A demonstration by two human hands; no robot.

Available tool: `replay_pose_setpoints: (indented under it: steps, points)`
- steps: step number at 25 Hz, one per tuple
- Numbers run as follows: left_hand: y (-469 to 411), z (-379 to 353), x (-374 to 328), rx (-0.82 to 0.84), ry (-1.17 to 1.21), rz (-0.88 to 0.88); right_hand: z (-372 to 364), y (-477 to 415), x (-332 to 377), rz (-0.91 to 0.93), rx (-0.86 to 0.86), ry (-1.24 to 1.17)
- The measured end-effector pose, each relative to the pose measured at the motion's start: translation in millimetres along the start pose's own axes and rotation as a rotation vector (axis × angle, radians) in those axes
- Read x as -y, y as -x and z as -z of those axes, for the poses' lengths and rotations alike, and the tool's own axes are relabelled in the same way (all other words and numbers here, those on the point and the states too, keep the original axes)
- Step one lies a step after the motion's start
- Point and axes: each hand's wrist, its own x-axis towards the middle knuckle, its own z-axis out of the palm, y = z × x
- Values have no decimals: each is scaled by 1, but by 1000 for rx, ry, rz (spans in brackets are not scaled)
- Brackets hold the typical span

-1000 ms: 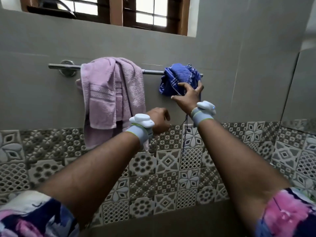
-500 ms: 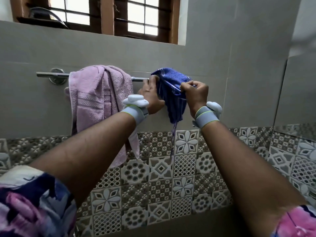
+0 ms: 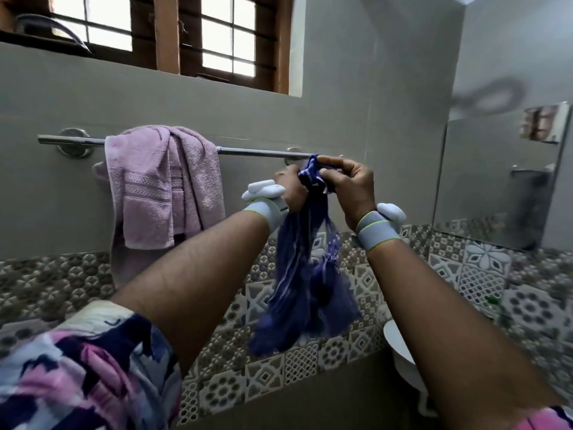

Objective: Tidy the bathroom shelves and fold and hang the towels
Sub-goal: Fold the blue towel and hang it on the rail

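Nearest the camera, two bare forearms reach up and forward, floral sleeve [image 3: 77, 370] on the left arm, a strip of the same print at the bottom right corner. Each wrist carries a grey band with a white module on it. Left hand [image 3: 290, 192] is closed round the upper part of the blue towel [image 3: 305, 287], fingers wrapped on the bunched cloth. Right hand [image 3: 348, 187] pinches the top of the same towel between thumb and fingertips, just beside the left hand, the two nearly touching. Blue towel hangs free from both hands, off the rail, white stripes visible, lower end loose and blurred in front of the patterned tile band [image 3: 483, 274]. Towel's top sits just below the right end of the towel rail [image 3: 251, 152]. Behind the hands, the rail runs along the grey wall, chrome, one mount near its left end [image 3: 74, 142], another partly hidden by the right hand. Pink towel [image 3: 164, 187] is draped over the rail toward its left end, bunched at the top, uneven folds, one long tail down onto the tile band. To the right, a mirror [image 3: 499, 181] on the adjoining wall, reflection blurred. Below the right forearm a white rounded fixture [image 3: 400, 349], can't tell what. Farthest up, a wood-framed window [image 3: 167, 32] with barred panes, daylight behind.
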Motion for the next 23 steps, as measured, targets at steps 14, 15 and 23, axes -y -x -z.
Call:
replay_pose_setpoints:
  steps: [14,15,23]
  points:
    - [151,69,18,31,445,309,8,211,18,-624,150,383]
    - [164,68,20,90,485,365,4,217,24,-609,100,347]
    - [260,47,20,792,325,181,0,226,55,-694,-298,-94]
